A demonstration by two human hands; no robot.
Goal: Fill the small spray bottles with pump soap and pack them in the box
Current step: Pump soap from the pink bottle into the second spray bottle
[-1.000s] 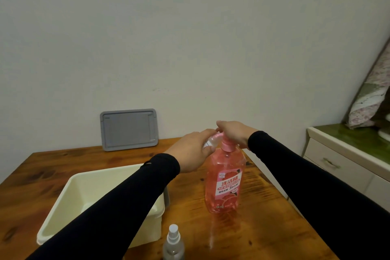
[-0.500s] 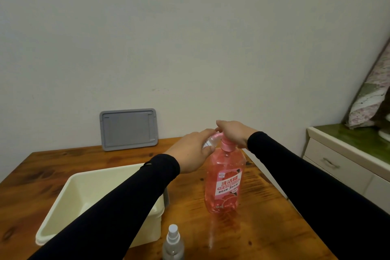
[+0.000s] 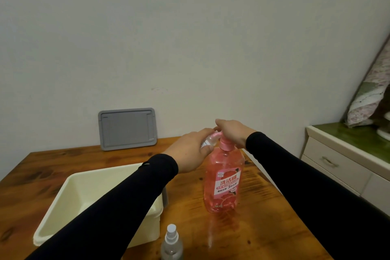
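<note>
Holding a clear small bottle (image 3: 207,141), left hand (image 3: 191,152) grips; right hand (image 3: 231,133) presses pink pump (translucent).

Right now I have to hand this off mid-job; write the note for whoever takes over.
Left hand holds a small clear bottle at the pink pump's spout. Right hand rests on the pump head of the pink soap bottle. A capped spray bottle stands at the near table edge. Cream box: nothing seen inside; grey lid leans on the wall. Left: finish filling, cap, pack.
</note>
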